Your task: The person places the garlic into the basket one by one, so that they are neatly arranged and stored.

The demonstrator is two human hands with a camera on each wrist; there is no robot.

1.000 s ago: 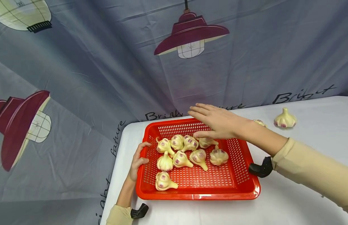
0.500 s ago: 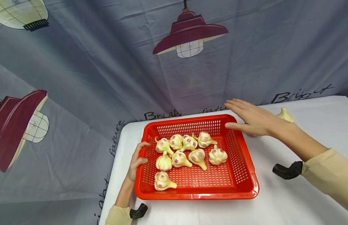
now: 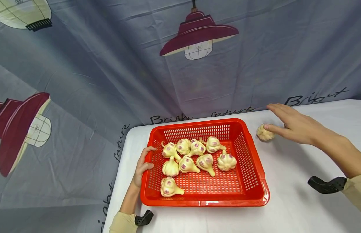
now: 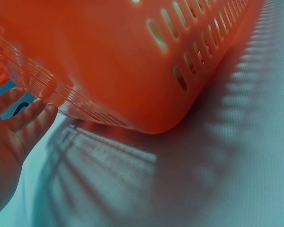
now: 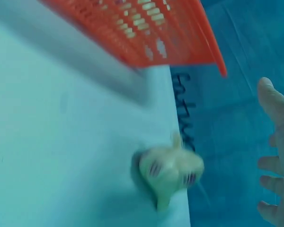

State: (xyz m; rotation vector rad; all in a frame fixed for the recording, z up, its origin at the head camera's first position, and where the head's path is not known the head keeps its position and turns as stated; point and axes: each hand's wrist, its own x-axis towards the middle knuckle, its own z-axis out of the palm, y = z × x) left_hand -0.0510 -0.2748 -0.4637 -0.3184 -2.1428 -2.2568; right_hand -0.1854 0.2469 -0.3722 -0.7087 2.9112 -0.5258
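My left hand [image 3: 141, 166] grips the left rim of a red plastic basket [image 3: 203, 203], thumb and forefinger over the edge. In the left wrist view its fingers [image 4: 35, 118] lie by the slotted wall. Several garlic bulbs [image 3: 206, 163] lie inside the basket, mostly towards its back and left. To the right of the basket, my right hand [image 3: 302, 126] hovers over the table, fingers extended and holding nothing. A garlic bulb [image 3: 265, 132] sits on the cloth just below its thumb. The right wrist view shows garlic [image 5: 173, 165], blurred, apart from the fingers.
A white cloth [image 3: 288, 200] covers the table. Behind and to the left hangs a grey curtain [image 3: 133, 81] printed with lamps and lettering. Black devices [image 3: 327, 185] are strapped to both wrists.
My right hand has moved right, from above the basket to beyond its right side. The garlic bulb beside the basket has come into view, while the farther one is now mostly covered by the hand.
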